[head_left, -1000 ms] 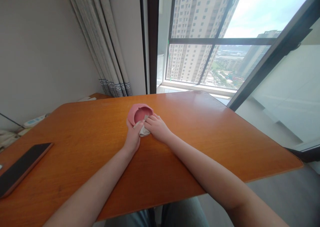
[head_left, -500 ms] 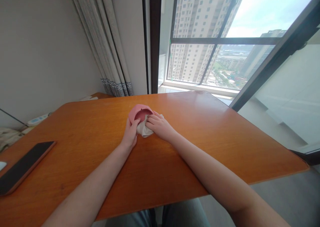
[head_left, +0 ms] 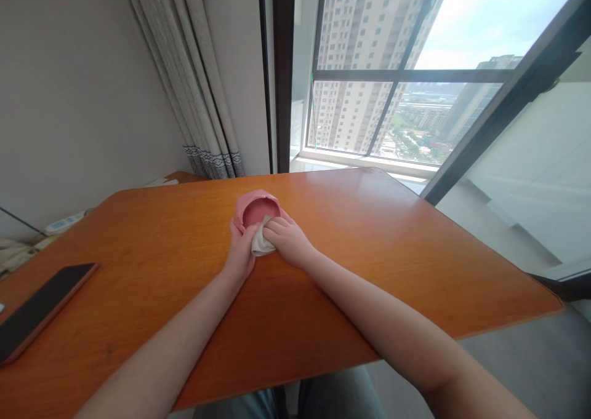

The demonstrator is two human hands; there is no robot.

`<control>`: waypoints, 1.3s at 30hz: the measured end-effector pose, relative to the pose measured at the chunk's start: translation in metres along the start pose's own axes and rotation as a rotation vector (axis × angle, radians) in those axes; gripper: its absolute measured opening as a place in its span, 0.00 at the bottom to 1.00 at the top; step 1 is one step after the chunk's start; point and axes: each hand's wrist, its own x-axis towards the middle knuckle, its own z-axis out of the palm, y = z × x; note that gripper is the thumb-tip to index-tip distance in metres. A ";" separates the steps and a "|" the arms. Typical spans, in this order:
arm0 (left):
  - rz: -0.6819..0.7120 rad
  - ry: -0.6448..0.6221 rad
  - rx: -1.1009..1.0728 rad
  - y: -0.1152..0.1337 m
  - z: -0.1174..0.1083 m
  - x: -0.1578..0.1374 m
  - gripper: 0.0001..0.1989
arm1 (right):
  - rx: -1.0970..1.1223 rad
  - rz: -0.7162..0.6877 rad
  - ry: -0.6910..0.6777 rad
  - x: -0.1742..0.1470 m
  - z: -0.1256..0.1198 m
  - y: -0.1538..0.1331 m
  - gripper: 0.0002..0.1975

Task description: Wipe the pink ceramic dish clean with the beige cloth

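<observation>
A pink bowl [head_left: 260, 208] with an angular outer wall is held over the table, its round opening tilted toward me. My left hand [head_left: 240, 250] grips the bowl's near left side, thumb at the rim. A whitish cloth [head_left: 261, 244] hangs over the near rim, partly inside the opening. Closed on that cloth, my right hand [head_left: 290, 240] presses it against the rim on the near right. The bowl's underside and some of my fingers are hidden.
The wooden table [head_left: 369, 240] spans the view. A black flat pad with a brown edge [head_left: 46, 305] lies at the left. A power strip [head_left: 64, 223] is beyond the left edge. Behind the table are a grey curtain [head_left: 194, 87] and a window [head_left: 397, 74].
My right hand has drawn the cloth left and toward me along the rim. The bowl has turned a little, so more of its inside shows. My left hand keeps its grip.
</observation>
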 end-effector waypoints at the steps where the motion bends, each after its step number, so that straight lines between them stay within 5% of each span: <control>1: -0.002 0.015 0.018 0.001 0.000 0.002 0.21 | 0.000 -0.005 -0.001 0.001 0.000 0.000 0.09; 11: 0.162 -0.039 0.360 -0.005 -0.020 0.022 0.19 | -0.111 -0.105 -0.050 -0.002 -0.011 0.015 0.10; 18: 0.105 -0.014 0.215 -0.003 -0.010 0.007 0.21 | -0.102 -0.069 -0.028 -0.001 -0.002 0.004 0.11; 25: 0.253 -0.023 0.656 0.005 -0.023 0.026 0.19 | -0.112 -0.082 -0.113 -0.001 -0.001 0.014 0.09; 30: 0.260 0.002 0.426 -0.002 -0.014 0.010 0.33 | -0.113 -0.086 -0.050 -0.002 -0.001 0.013 0.09; 34: 0.118 0.047 0.295 -0.013 -0.014 0.006 0.25 | -0.092 -0.103 -0.050 0.000 0.001 0.010 0.09; 39: 0.234 0.025 0.535 0.001 -0.017 0.015 0.19 | -0.127 -0.074 -0.063 -0.001 -0.001 0.015 0.10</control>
